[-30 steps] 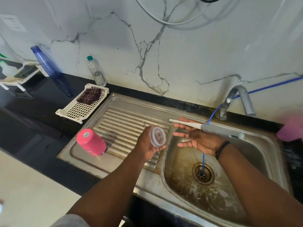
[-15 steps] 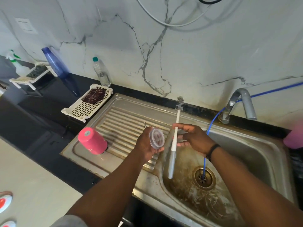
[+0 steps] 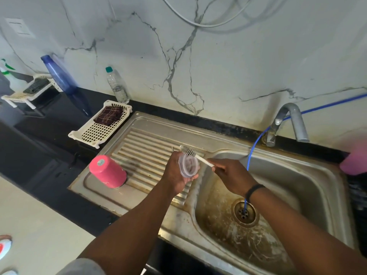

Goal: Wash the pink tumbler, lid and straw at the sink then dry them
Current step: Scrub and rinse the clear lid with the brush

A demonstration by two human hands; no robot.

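Note:
The pink tumbler (image 3: 108,171) stands upside down on the steel drainboard (image 3: 143,147), left of my hands. My left hand (image 3: 175,170) grips the clear round lid (image 3: 188,165) over the drainboard's right edge. My right hand (image 3: 231,175) holds the white handle of a thin bottle brush (image 3: 193,154). Its bristle head lies across the lid's upper rim. A thin metal piece, perhaps the straw (image 3: 172,149), pokes out behind my left hand.
The stained sink basin (image 3: 278,195) with its drain (image 3: 244,212) lies below my right arm. A tap (image 3: 288,122) and a blue hose (image 3: 256,143) stand behind. A white basket (image 3: 101,130) with a dark cloth, a water bottle (image 3: 117,86) and a blue bottle (image 3: 63,78) sit back left.
My right hand has swung the brush from pointing up at the wall down and left, so the bristles now lie on the lid. The left hand kept the lid in place.

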